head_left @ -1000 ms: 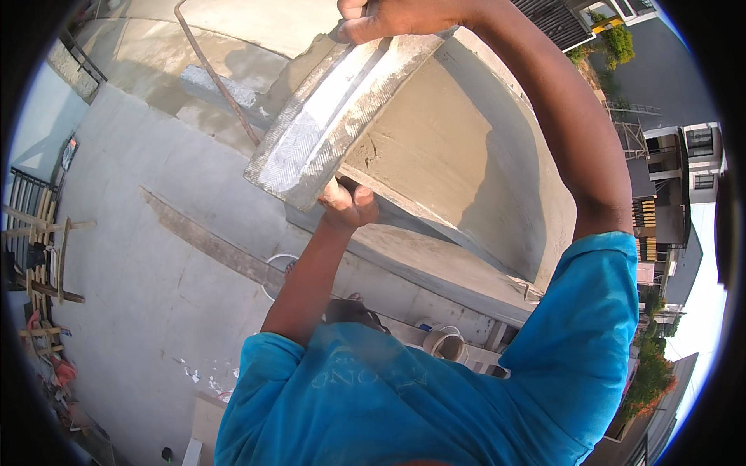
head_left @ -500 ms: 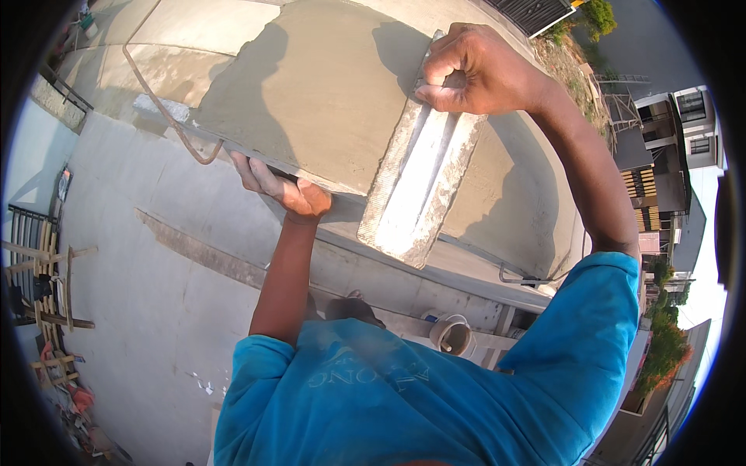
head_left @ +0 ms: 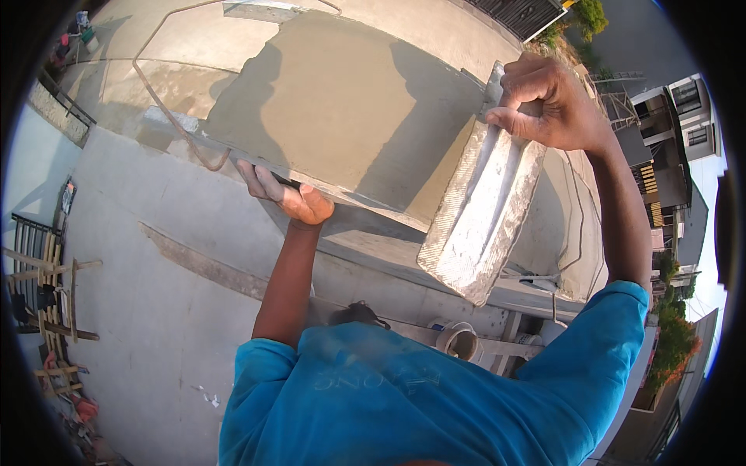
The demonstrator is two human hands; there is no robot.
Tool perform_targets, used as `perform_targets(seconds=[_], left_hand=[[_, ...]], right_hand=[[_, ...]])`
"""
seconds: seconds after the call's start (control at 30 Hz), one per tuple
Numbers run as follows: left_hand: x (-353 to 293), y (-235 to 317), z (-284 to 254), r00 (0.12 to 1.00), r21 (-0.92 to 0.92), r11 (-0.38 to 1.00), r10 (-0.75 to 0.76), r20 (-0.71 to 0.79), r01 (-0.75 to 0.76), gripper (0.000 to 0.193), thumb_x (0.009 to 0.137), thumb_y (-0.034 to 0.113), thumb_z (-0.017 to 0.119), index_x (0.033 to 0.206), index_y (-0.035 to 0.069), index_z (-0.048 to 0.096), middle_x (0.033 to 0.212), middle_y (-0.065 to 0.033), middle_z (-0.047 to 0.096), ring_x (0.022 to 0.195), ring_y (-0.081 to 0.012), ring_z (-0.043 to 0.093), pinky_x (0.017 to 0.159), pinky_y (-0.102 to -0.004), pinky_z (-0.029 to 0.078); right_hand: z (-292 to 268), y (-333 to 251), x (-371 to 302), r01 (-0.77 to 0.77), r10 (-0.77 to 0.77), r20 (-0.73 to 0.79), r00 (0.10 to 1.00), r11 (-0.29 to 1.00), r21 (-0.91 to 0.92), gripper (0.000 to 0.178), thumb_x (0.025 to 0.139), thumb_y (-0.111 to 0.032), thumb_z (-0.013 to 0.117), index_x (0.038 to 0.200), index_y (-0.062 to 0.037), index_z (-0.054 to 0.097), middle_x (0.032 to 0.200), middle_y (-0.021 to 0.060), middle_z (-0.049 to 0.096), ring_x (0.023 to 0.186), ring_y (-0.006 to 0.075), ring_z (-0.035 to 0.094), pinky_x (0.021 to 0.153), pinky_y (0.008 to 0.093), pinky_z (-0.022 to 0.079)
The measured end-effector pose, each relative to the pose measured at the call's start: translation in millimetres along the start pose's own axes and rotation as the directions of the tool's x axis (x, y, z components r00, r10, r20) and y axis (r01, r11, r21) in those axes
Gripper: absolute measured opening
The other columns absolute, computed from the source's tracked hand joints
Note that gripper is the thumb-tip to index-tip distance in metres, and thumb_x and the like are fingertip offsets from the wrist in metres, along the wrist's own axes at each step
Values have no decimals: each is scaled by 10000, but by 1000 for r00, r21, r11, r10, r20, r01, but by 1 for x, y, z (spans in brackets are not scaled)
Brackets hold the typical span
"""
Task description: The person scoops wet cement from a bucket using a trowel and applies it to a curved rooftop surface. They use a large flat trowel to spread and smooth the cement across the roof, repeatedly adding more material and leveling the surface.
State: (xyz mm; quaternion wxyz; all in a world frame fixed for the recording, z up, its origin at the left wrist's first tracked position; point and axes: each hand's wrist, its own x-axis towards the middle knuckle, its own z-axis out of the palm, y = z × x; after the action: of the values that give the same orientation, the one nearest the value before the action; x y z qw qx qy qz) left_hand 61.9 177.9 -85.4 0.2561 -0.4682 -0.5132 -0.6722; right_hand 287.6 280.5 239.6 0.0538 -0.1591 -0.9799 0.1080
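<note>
My right hand (head_left: 553, 101) is closed around the handle of a cement-smeared plastering float (head_left: 483, 217), whose long ridged blade lies tilted over the right part of a grey mortar surface (head_left: 334, 101). Wet-looking mortar covers this broad slab, and my shadow falls across it. At the slab's near edge, my left hand (head_left: 289, 198) grips the rim, fingers along the edge and thumb raised. A dark gap or strip shows between thumb and fingers; what it is I cannot make out. Pale cement dust coats the fingers of both hands.
A bent metal rod (head_left: 159, 101) loops over the slab's left end; another thin rod (head_left: 579, 210) stands at the right. Below are a bucket (head_left: 457, 342) and a wooden plank (head_left: 202, 260). Wooden frames (head_left: 58, 287) stand far left, houses at right.
My right hand has swept the float to the right and somewhat nearer along the slab. The left hand stays on the edge, and the view has shifted slightly.
</note>
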Motion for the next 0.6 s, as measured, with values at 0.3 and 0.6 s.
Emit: perform_targets(seconds=[0.3, 0.6], left_hand=[[2, -4, -9, 997, 31, 996, -79, 20, 78, 818, 994, 501, 363, 1579, 0, 88, 1599, -263, 119, 1498, -406, 109, 1202, -583, 145], [-19, 1, 14, 972, -201, 951, -230, 46, 235, 805, 976, 561, 430, 1516, -8, 249, 1482, -252, 294, 1433, -409, 268, 1146, -581, 291]], right_hand=[[60, -21, 228, 284, -281, 40, 959, 955, -87, 322, 787, -351, 713, 865, -41, 751, 796, 188, 721, 735, 353, 694, 696, 443, 547], [58, 9, 177, 306, -303, 48, 952, 947, -93, 281, 722, -336, 784, 814, -71, 764, 766, 185, 714, 742, 354, 698, 697, 441, 541]])
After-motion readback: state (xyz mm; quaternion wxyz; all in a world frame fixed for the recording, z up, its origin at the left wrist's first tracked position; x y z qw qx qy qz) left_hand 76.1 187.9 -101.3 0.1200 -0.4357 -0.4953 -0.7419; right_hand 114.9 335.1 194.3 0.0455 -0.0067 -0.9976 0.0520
